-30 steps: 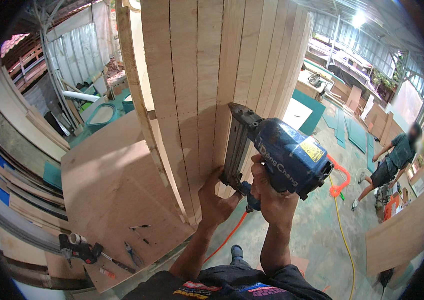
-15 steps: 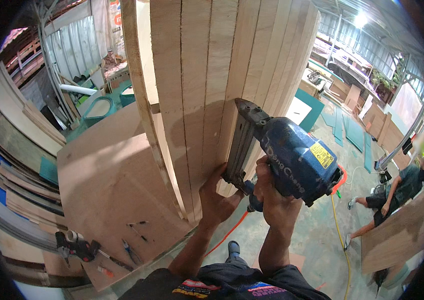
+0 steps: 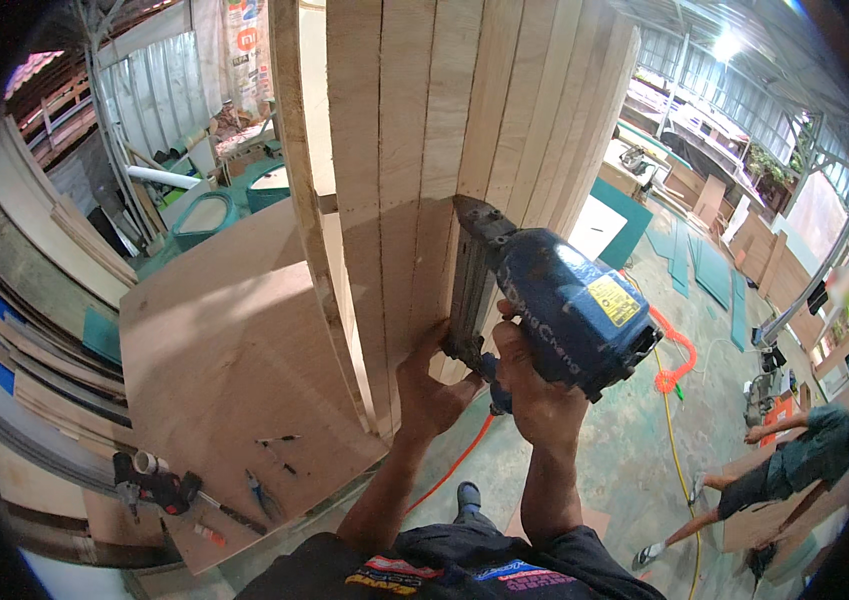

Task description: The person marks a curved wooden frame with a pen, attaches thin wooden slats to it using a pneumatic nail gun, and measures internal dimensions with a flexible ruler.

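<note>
A blue and black air nail gun [image 3: 564,295] with a yellow label points its nose up against a curved panel of narrow wooden planks [image 3: 389,130]. My right hand [image 3: 541,395] is wrapped round its handle, below the blue body. At the lower end of the gun's long magazine, my left hand [image 3: 431,392] grips with thumb and fingers, its fingertips close to the planks. An orange air hose [image 3: 452,468] leads down from the handle area. The spot where the nose meets the wood is shaded.
To the left lies a brown sheet board [image 3: 234,340] with pliers [image 3: 262,494] and a cordless drill [image 3: 156,488] on it. Long boards lean at the far left. A yellow hose [image 3: 679,470] crosses the floor at right, near another person [image 3: 812,455] bending by a wooden sheet.
The nail gun and both my hands have shifted a little left across the planks. The other person at right has moved from sitting to a striding stance, and the wooden sheet there has shifted.
</note>
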